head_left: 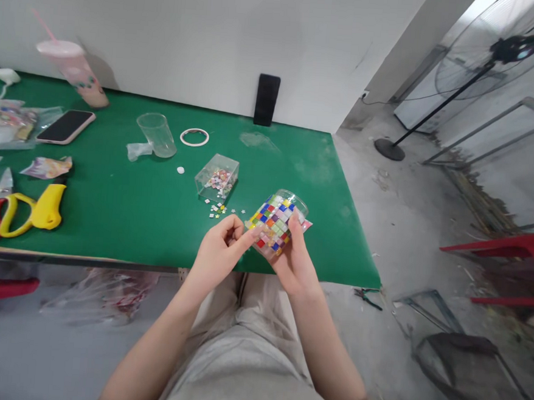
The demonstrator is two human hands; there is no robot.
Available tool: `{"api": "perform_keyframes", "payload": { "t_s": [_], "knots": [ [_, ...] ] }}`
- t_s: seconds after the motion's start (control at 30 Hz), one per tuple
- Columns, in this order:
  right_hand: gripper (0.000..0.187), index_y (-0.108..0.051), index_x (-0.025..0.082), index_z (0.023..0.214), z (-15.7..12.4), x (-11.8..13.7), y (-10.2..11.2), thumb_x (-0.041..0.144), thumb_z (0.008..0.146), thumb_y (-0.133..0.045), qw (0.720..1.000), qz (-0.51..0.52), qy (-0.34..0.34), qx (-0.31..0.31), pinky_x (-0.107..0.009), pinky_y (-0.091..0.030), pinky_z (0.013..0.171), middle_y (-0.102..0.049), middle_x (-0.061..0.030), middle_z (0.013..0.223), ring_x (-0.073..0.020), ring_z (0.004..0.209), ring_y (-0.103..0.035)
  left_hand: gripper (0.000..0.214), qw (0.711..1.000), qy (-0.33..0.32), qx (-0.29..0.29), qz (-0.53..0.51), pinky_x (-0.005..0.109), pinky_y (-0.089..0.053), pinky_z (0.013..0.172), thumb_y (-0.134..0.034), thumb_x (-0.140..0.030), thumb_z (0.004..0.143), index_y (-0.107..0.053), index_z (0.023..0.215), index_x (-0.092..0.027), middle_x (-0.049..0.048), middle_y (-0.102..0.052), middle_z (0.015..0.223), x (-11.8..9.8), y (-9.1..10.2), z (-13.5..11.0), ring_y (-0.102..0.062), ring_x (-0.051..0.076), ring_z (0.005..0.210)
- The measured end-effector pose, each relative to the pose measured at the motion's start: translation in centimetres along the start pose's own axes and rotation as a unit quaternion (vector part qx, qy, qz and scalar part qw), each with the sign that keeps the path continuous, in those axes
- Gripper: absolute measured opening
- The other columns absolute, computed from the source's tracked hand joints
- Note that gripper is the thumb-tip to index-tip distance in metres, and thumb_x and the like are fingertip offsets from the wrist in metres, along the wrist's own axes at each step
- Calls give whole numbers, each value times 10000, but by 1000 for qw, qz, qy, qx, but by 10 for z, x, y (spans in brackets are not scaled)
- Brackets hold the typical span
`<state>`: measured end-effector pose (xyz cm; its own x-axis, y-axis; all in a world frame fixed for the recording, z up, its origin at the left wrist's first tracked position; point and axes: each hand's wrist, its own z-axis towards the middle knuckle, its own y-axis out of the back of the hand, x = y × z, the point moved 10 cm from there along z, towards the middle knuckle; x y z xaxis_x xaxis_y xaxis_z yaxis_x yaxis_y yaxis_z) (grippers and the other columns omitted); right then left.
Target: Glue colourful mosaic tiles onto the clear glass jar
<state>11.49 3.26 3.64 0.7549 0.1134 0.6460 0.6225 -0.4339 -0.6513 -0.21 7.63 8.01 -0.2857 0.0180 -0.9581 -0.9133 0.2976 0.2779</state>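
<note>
My right hand grips a clear cup covered in small coloured mosaic tiles, tilted over the front edge of the green table. My left hand is curled, its forefinger and thumb pressing against the tiles on the cup's left side. Just behind the hands stands a clear plastic box of loose tiles, with a few tiles scattered in front of it.
An empty clear cup and a white ring stand further back. A phone, pink tumbler, yellow and red scissors and packets lie at left. A black phone leans on the wall. A fan stands at right.
</note>
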Motion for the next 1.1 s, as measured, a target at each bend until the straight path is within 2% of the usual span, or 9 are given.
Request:
{"api": "perform_keyframes", "payload": {
  "t_s": [0.17, 0.33, 0.47, 0.67, 0.87, 1.1],
  "knots": [
    [322, -675, 250, 915, -1, 1, -3, 527, 756, -640, 1000, -3, -2, 6, -375, -554, 839, -736, -14, 923, -193, 859, -687, 358, 1000, -4, 5, -10, 204, -231, 486, -577, -385, 771, -317, 606, -204, -76, -253, 552, -2, -1, -2, -245, 77, 519],
    [334, -667, 257, 966, -1, 1, -1, 509, 747, -657, 1000, 11, 5, -3, -362, -570, 781, -734, -2, 907, -185, 816, -689, 347, 1000, -2, 1, -5, 206, -228, 483, -583, -370, 767, -325, 605, -204, -76, -249, 553, -3, -1, -2, -240, 77, 517],
    [347, -664, 256, 966, -1, 1, 0, 521, 743, -653, 1000, 7, 3, -4, -387, -565, 807, -732, -10, 916, -194, 833, -691, 336, 1000, -8, 13, -13, 212, -228, 480, -580, -358, 776, -333, 609, -205, -76, -254, 555, -2, -3, -1, -241, 76, 515],
    [364, -651, 299, 1002, 1, 2, 3, 548, 736, -646, 1000, 6, 3, -4, -420, -560, 830, -728, -4, 984, -216, 912, -686, 404, 989, 7, 56, -137, 234, -202, 433, -354, -502, 897, -302, 613, -220, -77, -226, 531, 2, -10, -1, -196, 83, 461],
    [326, -667, 282, 944, -1, 6, 0, 532, 734, -658, 1000, 8, 11, -2, -422, -554, 860, -735, -2, 947, -221, 931, -684, 299, 997, -23, 45, -50, 222, -237, 473, -503, -372, 849, -371, 641, -203, -73, -303, 566, -2, -7, -2, -265, 79, 510],
    [300, -660, 283, 928, -3, 9, -2, 509, 731, -669, 1000, 15, 23, -9, -444, -537, 889, -728, 9, 943, -234, 1002, -660, 284, 999, -36, 34, -16, 212, -244, 485, -516, -330, 825, -351, 631, -205, -76, -287, 563, -5, -5, -3, -273, 81, 516]
  ]
}}
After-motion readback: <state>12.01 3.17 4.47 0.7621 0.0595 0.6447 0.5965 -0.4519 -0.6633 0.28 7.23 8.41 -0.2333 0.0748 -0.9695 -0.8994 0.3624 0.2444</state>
